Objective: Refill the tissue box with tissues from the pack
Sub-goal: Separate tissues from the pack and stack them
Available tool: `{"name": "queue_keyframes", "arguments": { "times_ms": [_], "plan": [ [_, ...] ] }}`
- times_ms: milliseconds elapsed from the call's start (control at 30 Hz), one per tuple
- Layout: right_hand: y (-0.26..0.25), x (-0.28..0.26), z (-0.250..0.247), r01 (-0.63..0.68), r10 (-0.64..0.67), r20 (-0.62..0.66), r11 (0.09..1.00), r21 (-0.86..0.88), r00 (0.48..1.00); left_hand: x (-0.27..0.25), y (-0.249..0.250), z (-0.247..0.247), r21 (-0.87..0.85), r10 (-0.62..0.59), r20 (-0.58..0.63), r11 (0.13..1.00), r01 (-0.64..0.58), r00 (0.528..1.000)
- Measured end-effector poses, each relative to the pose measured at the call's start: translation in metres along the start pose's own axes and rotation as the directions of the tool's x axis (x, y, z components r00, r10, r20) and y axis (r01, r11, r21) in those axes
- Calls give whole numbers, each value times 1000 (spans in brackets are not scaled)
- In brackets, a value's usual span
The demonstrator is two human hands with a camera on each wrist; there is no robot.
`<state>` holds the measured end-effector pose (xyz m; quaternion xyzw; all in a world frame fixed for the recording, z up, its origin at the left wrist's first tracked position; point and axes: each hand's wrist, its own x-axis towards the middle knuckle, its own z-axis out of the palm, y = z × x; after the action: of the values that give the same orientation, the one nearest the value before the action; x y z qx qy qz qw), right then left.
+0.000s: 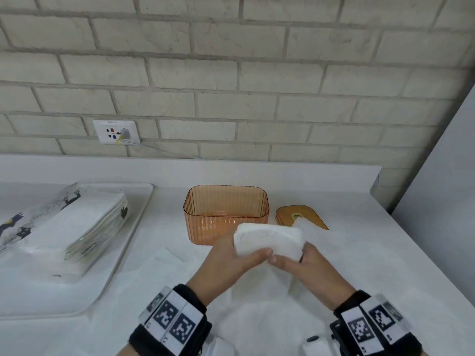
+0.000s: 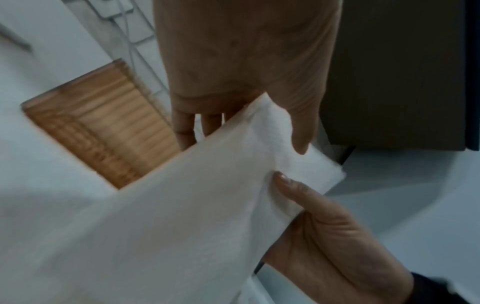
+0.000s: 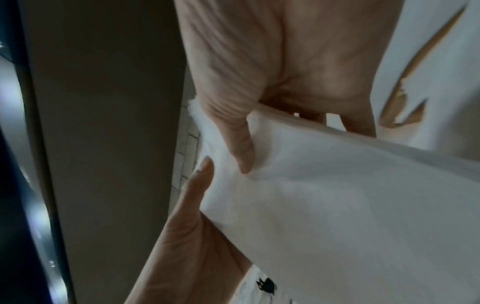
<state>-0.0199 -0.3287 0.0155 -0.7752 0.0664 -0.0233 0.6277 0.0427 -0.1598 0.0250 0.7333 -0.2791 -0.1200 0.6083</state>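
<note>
Both hands hold a folded stack of white tissues [image 1: 267, 241] just in front of the open orange ribbed tissue box [image 1: 226, 214]. My left hand [image 1: 246, 253] grips the stack's left end, thumb on top [image 2: 301, 133]. My right hand [image 1: 285, 260] grips its right end, thumb pressed into the tissues [image 3: 241, 144]. The tissues [image 2: 207, 205] [image 3: 337, 195] fill both wrist views. The box's orange lid [image 1: 300, 217] lies to the right of the box, and a white sheet runs from its slot toward the stack. The opened tissue pack [image 1: 64, 224], printed with black cats, lies at the left.
The pack rests on a white tray [image 1: 133, 227] on the white counter. Loose white sheets lie on the counter [image 1: 164, 260] and trail below the stack [image 1: 262, 286]. A brick wall with a socket plate [image 1: 117, 132] stands behind. A grey panel [image 1: 437, 188] borders the right.
</note>
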Motion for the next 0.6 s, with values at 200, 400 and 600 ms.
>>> {"name": "queue_keyframes", "arguments": {
  "times_ms": [200, 400, 600],
  "plan": [
    [-2, 3, -1, 38, -38, -7, 999, 14, 999, 7, -6, 11, 3, 31, -72, 1000, -30, 997],
    [-52, 2, -24, 316, -319, 52, 880, -353, 946, 10, 6, 8, 228, 161, -34, 962, -149, 986],
    [-78, 13, -32, 299, -255, 159, 755, -584, 954, 9, 13, -2, 184, 151, -116, 974, -128, 982]
  ]
}}
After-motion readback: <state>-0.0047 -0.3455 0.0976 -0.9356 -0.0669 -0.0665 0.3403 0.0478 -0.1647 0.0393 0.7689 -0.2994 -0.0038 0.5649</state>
